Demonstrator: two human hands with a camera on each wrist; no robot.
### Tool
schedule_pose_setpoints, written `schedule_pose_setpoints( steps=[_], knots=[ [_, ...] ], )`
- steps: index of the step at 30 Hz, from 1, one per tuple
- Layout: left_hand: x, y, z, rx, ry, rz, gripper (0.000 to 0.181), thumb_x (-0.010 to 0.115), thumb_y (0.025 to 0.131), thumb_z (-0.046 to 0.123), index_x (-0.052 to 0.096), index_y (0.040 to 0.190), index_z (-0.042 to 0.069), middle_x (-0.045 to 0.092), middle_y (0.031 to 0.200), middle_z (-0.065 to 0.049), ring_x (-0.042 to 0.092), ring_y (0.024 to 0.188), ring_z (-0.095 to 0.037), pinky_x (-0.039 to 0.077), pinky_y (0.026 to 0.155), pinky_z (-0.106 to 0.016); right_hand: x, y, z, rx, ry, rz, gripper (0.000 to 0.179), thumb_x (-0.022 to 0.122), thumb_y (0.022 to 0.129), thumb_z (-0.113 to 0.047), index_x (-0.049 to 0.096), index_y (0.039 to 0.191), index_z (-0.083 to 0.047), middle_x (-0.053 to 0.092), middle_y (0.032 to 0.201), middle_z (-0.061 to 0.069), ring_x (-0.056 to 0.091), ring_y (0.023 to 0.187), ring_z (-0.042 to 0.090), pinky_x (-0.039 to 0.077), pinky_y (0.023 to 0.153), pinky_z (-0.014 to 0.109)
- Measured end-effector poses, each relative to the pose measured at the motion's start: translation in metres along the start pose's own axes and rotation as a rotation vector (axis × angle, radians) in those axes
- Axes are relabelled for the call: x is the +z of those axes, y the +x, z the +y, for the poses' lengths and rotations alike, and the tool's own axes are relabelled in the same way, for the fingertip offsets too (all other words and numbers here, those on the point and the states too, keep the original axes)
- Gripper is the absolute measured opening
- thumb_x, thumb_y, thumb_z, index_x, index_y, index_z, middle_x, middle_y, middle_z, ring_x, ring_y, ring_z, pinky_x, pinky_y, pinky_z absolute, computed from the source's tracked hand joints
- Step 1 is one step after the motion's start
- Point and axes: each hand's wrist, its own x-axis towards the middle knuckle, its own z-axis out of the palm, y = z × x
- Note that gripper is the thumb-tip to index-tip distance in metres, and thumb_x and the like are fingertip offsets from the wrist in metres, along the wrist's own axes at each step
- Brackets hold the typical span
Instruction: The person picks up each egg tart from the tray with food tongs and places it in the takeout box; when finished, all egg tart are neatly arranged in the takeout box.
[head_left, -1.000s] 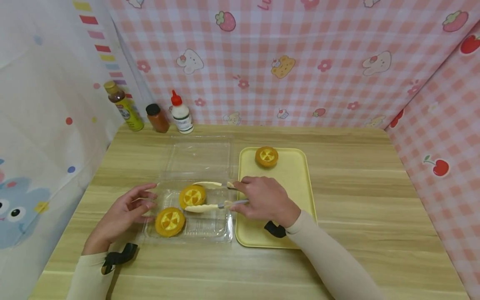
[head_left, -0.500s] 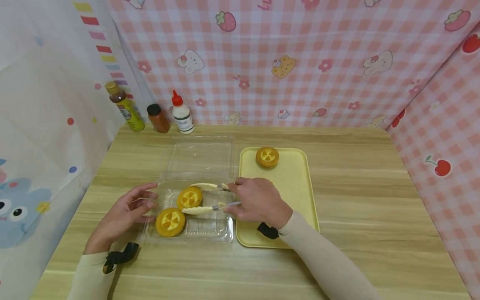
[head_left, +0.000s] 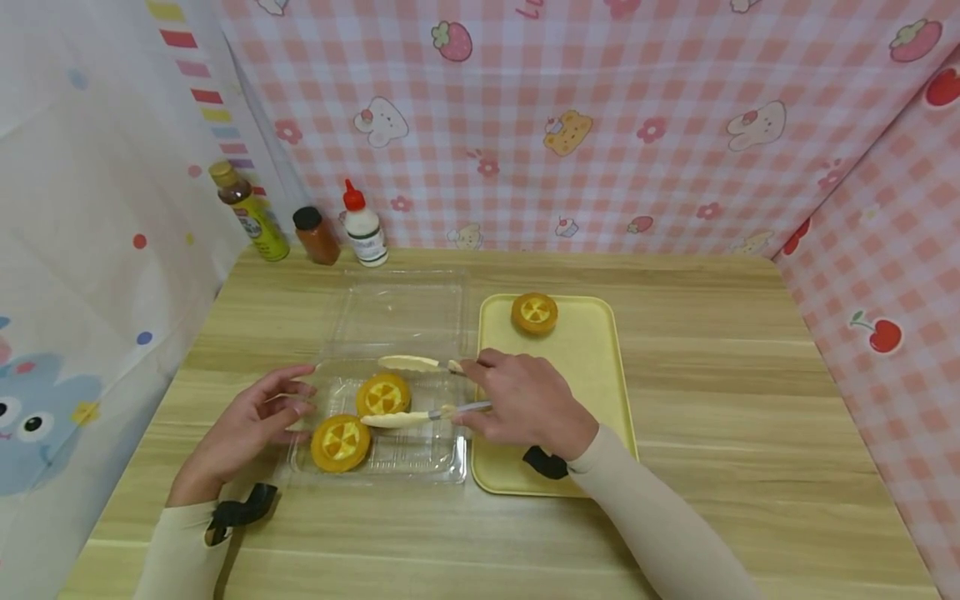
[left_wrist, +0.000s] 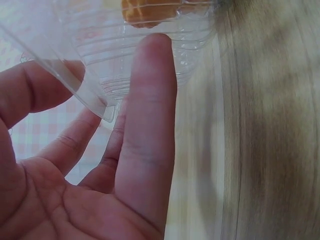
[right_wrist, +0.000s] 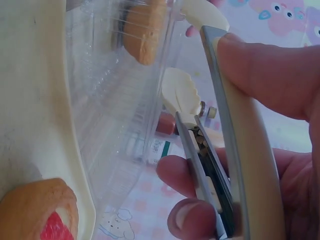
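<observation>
Curled round the handles of a pair of cream-tipped tongs [head_left: 420,390], the right hand [head_left: 528,404] holds them over the clear plastic clamshell container [head_left: 450,462]. Their two scalloped blades stand apart, one on the far side of the rear orange-topped tart [head_left: 383,393] and one on its near side. From the head view I cannot tell whether either blade touches the pastry. The right wrist view shows thumb and fingers [right_wrist: 187,175] wrapped on the metal arms.

The left hand [head_left: 251,425] rests at the container's left edge with relaxed, fairly straight fingers [left_wrist: 150,115] against the thin plastic wall, steadying it rather than gripping. A second tart [head_left: 341,442] sits in the front left of the container, just beside the first. A third [head_left: 534,312] lies at the far end of the yellow tray [head_left: 600,392], which sits just to the container's right on the wooden table [head_left: 712,400].

The risks, as I judge them: the tarts lie close together, so a blade could nudge the front one. The flimsy container may slide or flex if the tongs drag and the left fingers give way. Squeezing hard could crush or crack the tart's edge.
</observation>
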Motion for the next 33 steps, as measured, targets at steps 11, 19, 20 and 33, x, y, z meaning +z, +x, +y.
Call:
schedule_pose_setpoints(
  steps=[11,19,20,33],
  knots=[
    [-0.001,0.001,-0.003,-0.001,-0.013,0.000,0.053,0.057,0.110,0.011,0.039,0.160,0.005,0.058,0.129,-0.007,0.069,0.107,-0.012,0.067,0.079,-0.036,-0.006,-0.016,0.010,0.002,0.030,0.153,0.067,0.076,0.088,-0.064,0.071,0.137,-0.019,0.071,0.110,-0.005,0.060,0.070,0.006,0.049,0.054,0.026],
    [-0.001,0.001,-0.002,-0.001,-0.015,-0.007,0.053,0.056,0.110,0.011,0.039,0.160,0.006,0.058,0.130,-0.007,0.069,0.108,-0.012,0.067,0.080,-0.036,-0.009,-0.031,0.024,0.033,0.075,0.210,0.068,0.079,0.087,-0.060,0.072,0.135,-0.012,0.073,0.109,-0.001,0.056,0.067,0.006,0.048,0.054,0.024],
    [-0.001,0.001,-0.002,0.000,-0.017,-0.007,0.053,0.056,0.110,0.011,0.039,0.160,0.006,0.057,0.130,-0.007,0.069,0.108,-0.012,0.067,0.080,-0.036,-0.009,-0.033,0.026,0.039,0.080,0.220,0.069,0.079,0.087,-0.060,0.073,0.135,-0.011,0.073,0.110,0.000,0.057,0.067,0.007,0.048,0.055,0.024],
    [-0.001,0.001,-0.003,-0.005,-0.031,-0.008,0.053,0.056,0.110,0.010,0.039,0.160,0.006,0.057,0.129,-0.006,0.069,0.107,-0.012,0.067,0.079,-0.037,-0.006,-0.066,0.057,0.121,0.170,0.249,0.069,0.081,0.088,-0.053,0.068,0.138,-0.006,0.074,0.120,0.009,0.074,0.087,0.024,0.062,0.072,0.041]
  ],
)
